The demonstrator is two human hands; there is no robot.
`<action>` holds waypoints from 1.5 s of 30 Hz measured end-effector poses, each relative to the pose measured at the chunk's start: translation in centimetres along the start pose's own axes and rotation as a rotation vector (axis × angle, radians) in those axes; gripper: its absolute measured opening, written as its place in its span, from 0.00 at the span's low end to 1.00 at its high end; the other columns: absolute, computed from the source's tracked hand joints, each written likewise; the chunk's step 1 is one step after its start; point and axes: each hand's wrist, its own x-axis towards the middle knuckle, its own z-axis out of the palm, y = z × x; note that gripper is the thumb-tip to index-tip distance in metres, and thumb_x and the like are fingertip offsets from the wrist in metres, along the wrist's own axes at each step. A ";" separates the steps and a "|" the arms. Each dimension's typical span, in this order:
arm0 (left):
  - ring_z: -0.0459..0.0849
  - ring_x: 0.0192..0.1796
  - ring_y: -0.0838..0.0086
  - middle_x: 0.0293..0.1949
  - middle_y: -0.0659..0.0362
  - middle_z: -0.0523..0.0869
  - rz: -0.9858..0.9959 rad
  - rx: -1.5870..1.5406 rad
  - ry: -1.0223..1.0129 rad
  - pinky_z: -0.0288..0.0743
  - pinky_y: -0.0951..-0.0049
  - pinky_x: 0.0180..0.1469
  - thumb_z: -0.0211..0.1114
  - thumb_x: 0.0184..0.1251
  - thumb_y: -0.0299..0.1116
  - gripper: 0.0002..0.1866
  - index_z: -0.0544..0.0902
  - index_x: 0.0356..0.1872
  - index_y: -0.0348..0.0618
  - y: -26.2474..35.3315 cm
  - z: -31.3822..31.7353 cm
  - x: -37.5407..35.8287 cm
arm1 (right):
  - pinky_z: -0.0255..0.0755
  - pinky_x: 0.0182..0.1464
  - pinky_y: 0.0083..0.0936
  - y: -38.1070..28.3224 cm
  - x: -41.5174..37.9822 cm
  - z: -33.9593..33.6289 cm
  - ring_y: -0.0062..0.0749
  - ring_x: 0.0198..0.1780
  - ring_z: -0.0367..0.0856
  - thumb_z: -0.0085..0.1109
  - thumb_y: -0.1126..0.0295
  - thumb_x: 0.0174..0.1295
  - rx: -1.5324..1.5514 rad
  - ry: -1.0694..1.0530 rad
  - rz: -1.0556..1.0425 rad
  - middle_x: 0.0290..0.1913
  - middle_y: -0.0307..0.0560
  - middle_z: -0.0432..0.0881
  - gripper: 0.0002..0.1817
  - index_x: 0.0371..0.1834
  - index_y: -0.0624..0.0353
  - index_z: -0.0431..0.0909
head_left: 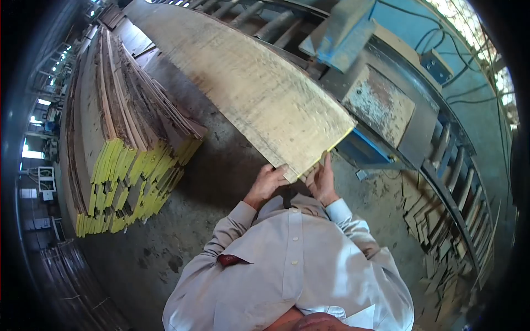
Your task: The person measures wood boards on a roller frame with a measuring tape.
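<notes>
A long, wide wooden board (pixel 259 105) with a yellow-painted end edge stretches away from me toward the upper left. My left hand (pixel 266 185) grips its near end at the left corner, fingertips lying over the top face. At the same end, farther right, my right hand (pixel 322 179) holds the yellow edge, with some fingers hidden under the wood. The board's right side lies along a roller conveyor (pixel 273 27) and a machine with a worn metal plate (pixel 381 102).
On the left stands a tall stack of rough boards (pixel 121 160) with yellow-painted ends. Offcuts (pixel 436 220) are piled on the floor beside more rollers (pixel 458 171) at the right. A blue machine housing (pixel 345 41) and a control box with cables (pixel 436 67) rise at the upper right.
</notes>
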 end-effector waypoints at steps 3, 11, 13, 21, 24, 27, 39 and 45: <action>0.88 0.56 0.62 0.56 0.50 0.86 0.045 0.011 0.064 0.84 0.58 0.59 0.60 0.79 0.33 0.19 0.77 0.62 0.30 0.3 0.5 0.1 | 0.71 0.71 0.40 -0.3 -0.3 1.0 0.45 0.67 0.78 0.45 0.43 0.79 -0.042 -0.020 -0.013 0.70 0.55 0.75 0.35 0.74 0.62 0.64; 0.87 0.58 0.61 0.59 0.49 0.84 0.112 0.002 0.011 0.84 0.59 0.59 0.62 0.78 0.36 0.22 0.74 0.66 0.32 0.3 4.7 4.3 | 0.78 0.54 0.31 -4.9 0.9 -0.1 0.30 0.54 0.85 0.63 0.57 0.73 -0.415 0.223 -0.156 0.56 0.45 0.85 0.23 0.62 0.60 0.76; 0.86 0.59 0.62 0.61 0.50 0.83 0.095 0.042 -0.054 0.84 0.58 0.61 0.61 0.79 0.38 0.24 0.74 0.67 0.33 0.1 5.7 7.0 | 0.78 0.56 0.33 -6.8 1.8 0.5 0.33 0.55 0.84 0.63 0.58 0.73 -0.372 0.192 -0.208 0.58 0.46 0.84 0.23 0.63 0.61 0.76; 0.88 0.55 0.59 0.58 0.47 0.84 0.056 0.005 -0.110 0.87 0.59 0.56 0.62 0.76 0.34 0.22 0.75 0.62 0.27 -1.2 7.9 12.9 | 0.77 0.60 0.35 -10.9 5.8 -5.5 0.39 0.59 0.83 0.60 0.58 0.75 -0.376 0.240 -0.285 0.60 0.50 0.83 0.25 0.65 0.65 0.74; 0.88 0.55 0.60 0.57 0.47 0.85 0.001 0.012 -0.117 0.87 0.59 0.56 0.62 0.77 0.34 0.21 0.76 0.62 0.27 -1.8 7.6 13.5 | 0.78 0.45 0.28 -11.1 5.6 -5.6 0.27 0.40 0.84 0.66 0.58 0.71 -0.421 0.332 -0.262 0.43 0.43 0.87 0.18 0.52 0.61 0.79; 0.87 0.57 0.61 0.58 0.49 0.84 0.011 0.059 -0.086 0.86 0.57 0.58 0.62 0.77 0.35 0.22 0.75 0.64 0.31 -2.2 7.3 14.0 | 0.77 0.40 0.25 -10.3 6.1 -6.1 0.23 0.35 0.81 0.69 0.58 0.69 -0.409 0.383 -0.285 0.39 0.40 0.85 0.17 0.50 0.60 0.80; 0.90 0.51 0.59 0.54 0.45 0.86 -0.123 0.194 -0.133 0.88 0.61 0.51 0.62 0.79 0.41 0.25 0.73 0.63 0.28 -0.7 5.4 13.8 | 0.59 0.28 0.18 -8.0 7.5 -4.8 0.13 0.25 0.65 0.67 0.57 0.72 -0.504 0.479 -0.464 0.26 0.27 0.73 0.14 0.46 0.57 0.81; 0.91 0.47 0.60 0.47 0.42 0.88 -0.074 0.179 -0.102 0.86 0.64 0.50 0.61 0.79 0.46 0.26 0.72 0.58 0.28 0.7 -0.2 12.8 | 0.51 0.17 0.21 -7.3 7.5 -4.1 0.16 0.14 0.60 0.62 0.49 0.73 -0.668 0.595 -0.545 0.17 0.29 0.66 0.20 0.32 0.50 0.72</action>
